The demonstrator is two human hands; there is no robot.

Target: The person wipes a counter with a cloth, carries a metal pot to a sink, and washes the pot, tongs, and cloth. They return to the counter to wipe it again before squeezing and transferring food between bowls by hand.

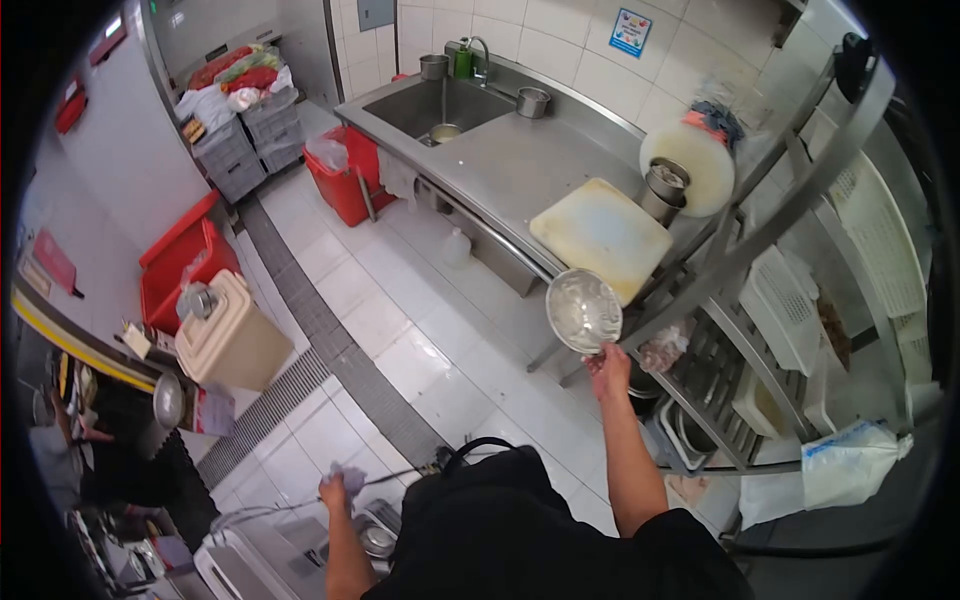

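Observation:
In the head view, my right hand (608, 372) grips the near rim of a round metal bowl (583, 308). The bowl is tilted, its inside facing up toward me, with whitish smears or glare on it. Just beyond it, a worn white cutting board (600, 235) lies on the steel counter (500, 185). My left hand (334, 492) is low on the left, closed around a crumpled pale purple cloth (350, 478). Beneath that hand are a grey lidded container (255, 560) and some metalware (378, 540).
A steel sink (400, 110) is set into the counter's far end. Slatted shelves (715, 370) with white baskets (780, 310) rise on my right. A red bin (342, 178) and a beige bin (232, 335) stand on the tiled floor. Another person's arm (75, 425) shows at far left.

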